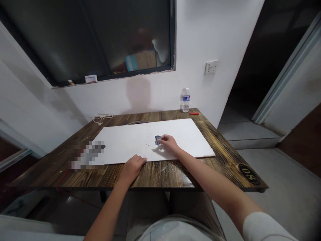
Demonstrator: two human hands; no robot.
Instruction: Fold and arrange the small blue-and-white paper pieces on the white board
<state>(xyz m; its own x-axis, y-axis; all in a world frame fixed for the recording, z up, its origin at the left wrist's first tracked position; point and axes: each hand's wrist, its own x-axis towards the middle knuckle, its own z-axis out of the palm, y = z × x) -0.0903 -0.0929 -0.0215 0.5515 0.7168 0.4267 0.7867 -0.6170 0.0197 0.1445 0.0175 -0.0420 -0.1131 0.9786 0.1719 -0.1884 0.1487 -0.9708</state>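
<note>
Between the thumb and fingers of my right hand [168, 142] is a small, dark blue patterned piece [157, 140] with an uneven outline, held over the white board [130, 140]. What kind of thing it is I cannot make out. A thin, dark, needle-like sliver [147, 145] lies on the board just left of it. My left hand [134, 166] rests palm down at the board's front edge, its fingers lying along it, with no object visible in it. The shadow of my right hand falls on the board below.
The board lies on a dark wooden table [163, 174]. Along the back stand a plastic bottle [186, 100] and a red pen-like stick [194, 113]; a white cable [102, 117] lies back left. A blurred patch hides the left end. A number plate [249, 173] marks the right corner.
</note>
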